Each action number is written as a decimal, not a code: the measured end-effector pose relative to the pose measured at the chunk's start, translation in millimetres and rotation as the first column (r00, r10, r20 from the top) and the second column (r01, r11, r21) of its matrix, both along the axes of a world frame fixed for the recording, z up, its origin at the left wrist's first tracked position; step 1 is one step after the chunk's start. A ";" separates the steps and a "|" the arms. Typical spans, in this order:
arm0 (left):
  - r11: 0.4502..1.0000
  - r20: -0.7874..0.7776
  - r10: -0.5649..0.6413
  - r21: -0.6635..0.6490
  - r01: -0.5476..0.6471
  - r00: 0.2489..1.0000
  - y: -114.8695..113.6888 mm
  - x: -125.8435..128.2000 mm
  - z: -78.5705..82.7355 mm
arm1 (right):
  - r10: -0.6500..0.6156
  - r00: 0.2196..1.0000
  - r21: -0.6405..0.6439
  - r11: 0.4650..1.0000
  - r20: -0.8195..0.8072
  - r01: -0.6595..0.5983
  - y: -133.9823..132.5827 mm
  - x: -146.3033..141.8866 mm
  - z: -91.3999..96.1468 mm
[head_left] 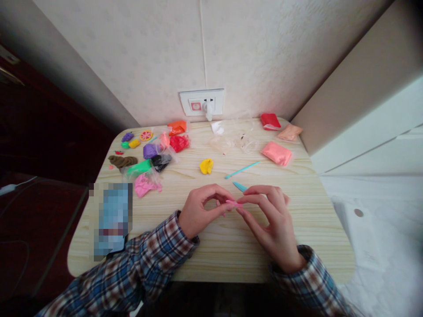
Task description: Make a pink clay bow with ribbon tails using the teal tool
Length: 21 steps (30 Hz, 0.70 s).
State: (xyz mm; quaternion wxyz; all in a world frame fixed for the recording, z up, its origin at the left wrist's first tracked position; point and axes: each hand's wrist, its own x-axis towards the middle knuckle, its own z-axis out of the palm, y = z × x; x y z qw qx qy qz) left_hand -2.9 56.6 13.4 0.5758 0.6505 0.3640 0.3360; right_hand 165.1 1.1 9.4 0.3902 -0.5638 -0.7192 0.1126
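Observation:
Between my two hands, above the front middle of the table, is a small strip of pink modelling clay [234, 203]. My left hand [206, 207] pinches its left part between thumb and fingers. From the other side, my right hand [269, 215] pinches the strip's right end. Another bit of pink clay [218, 203] shows just below my left fingers; whether it joins the strip I cannot tell. A blue modelling knife [239, 186] lies behind my right fingers, which partly cover it. Beyond it rest a thin blue tool [243, 170] and a yellow clay lump [206, 166].
At left lie several clay packets, including pink [145, 184], green [139, 168] and black [161, 162], beside small fruit shapes [127, 137] and a brown clay piece [123, 161]. A blurred-out phone-like device [114, 215] sits front left. Red [270, 121] and coral packets [276, 153] lie back right.

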 end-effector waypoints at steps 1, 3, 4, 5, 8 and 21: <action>1.000 -0.004 0.001 -0.004 -0.001 1.000 0.1 0.2 0.1 | 0.000 1.000 0.004 1.000 0.000 0.000 0.0 -0.1 0.1; 1.000 -0.003 0.002 -0.006 -0.002 1.000 0.3 0.8 0.2 | -0.004 1.000 0.006 1.000 -0.001 0.004 0.1 -0.3 0.4; 1.000 0.000 0.002 -0.006 -0.002 1.000 0.4 1.1 0.1 | -0.006 1.000 0.006 1.000 -0.003 0.006 0.2 -0.4 0.5; 1.000 0.007 0.000 -0.006 0.000 1.000 0.4 1.3 -0.1 | -0.007 1.000 0.006 1.000 -0.005 0.007 0.3 -0.5 0.6; 1.000 0.022 0.002 -0.002 -0.002 1.000 0.0 1.4 -1.2 | -0.007 1.000 0.002 1.000 -0.004 0.007 0.4 -0.6 0.5; 0.995 0.092 0.002 -0.099 0.007 0.996 0.3 2.9 -2.6 | 0.029 0.999 -0.001 1.000 0.023 -0.029 0.7 -0.9 -3.9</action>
